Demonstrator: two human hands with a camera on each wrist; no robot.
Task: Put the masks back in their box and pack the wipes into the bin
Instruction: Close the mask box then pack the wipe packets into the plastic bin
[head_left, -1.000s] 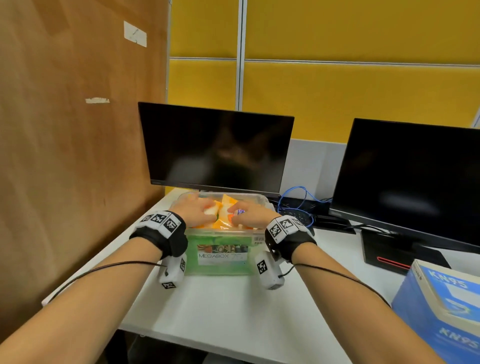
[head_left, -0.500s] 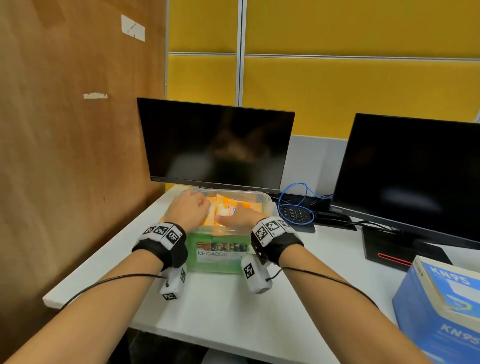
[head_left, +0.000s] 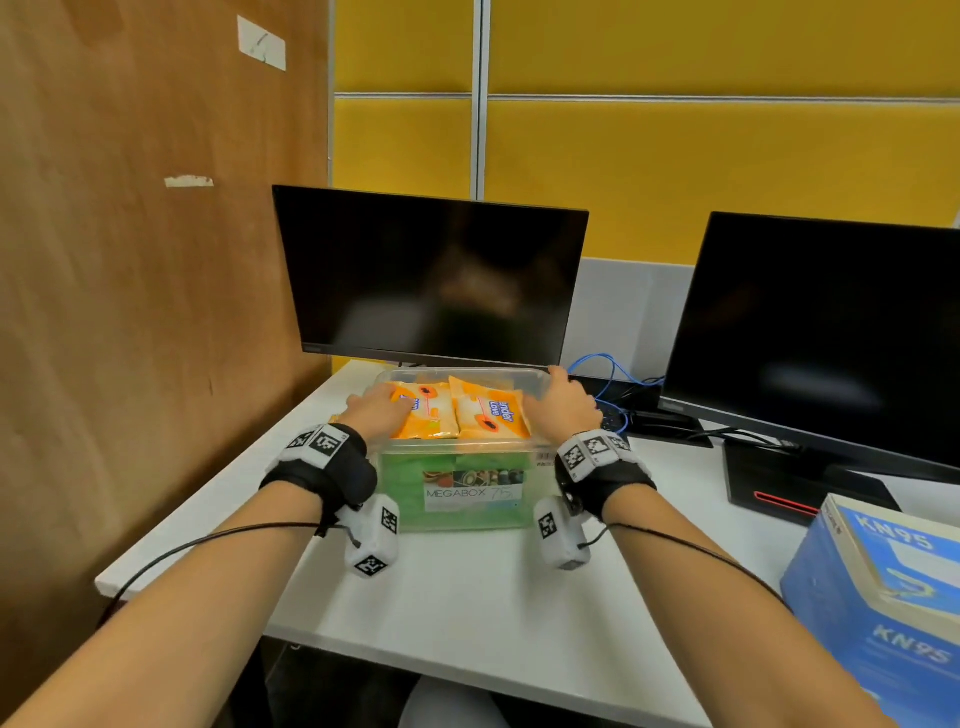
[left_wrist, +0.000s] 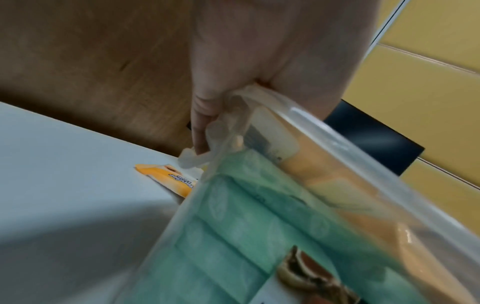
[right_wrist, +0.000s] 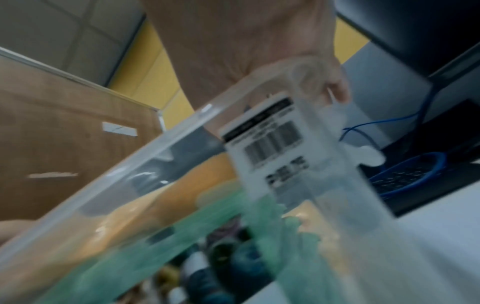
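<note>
A clear plastic bin (head_left: 467, 442) stands on the white table in front of the left monitor. Two orange wipe packs (head_left: 488, 413) lie on top inside it, over green packs (head_left: 405, 493). My left hand (head_left: 376, 410) grips the bin's left rim, with its thumb (left_wrist: 202, 115) down the outside of the bin (left_wrist: 337, 133). My right hand (head_left: 563, 408) is curled over the right rim, as the blurred right wrist view of the bin (right_wrist: 155, 148) also shows. One more orange wipe pack (left_wrist: 166, 180) lies on the table just left of the bin. The blue KN95 mask box (head_left: 883, 597) stands at the near right.
Two dark monitors (head_left: 431, 280) (head_left: 821, 338) stand behind and to the right of the bin. Blue cables (head_left: 613, 374) coil by its back right corner. A wooden partition (head_left: 130, 312) closes off the left side. The white table (head_left: 467, 597) runs on in front of the bin.
Both hands have left the middle of the orange packs and moved apart to the bin's left and right rims. The orange packs now lie uncovered.
</note>
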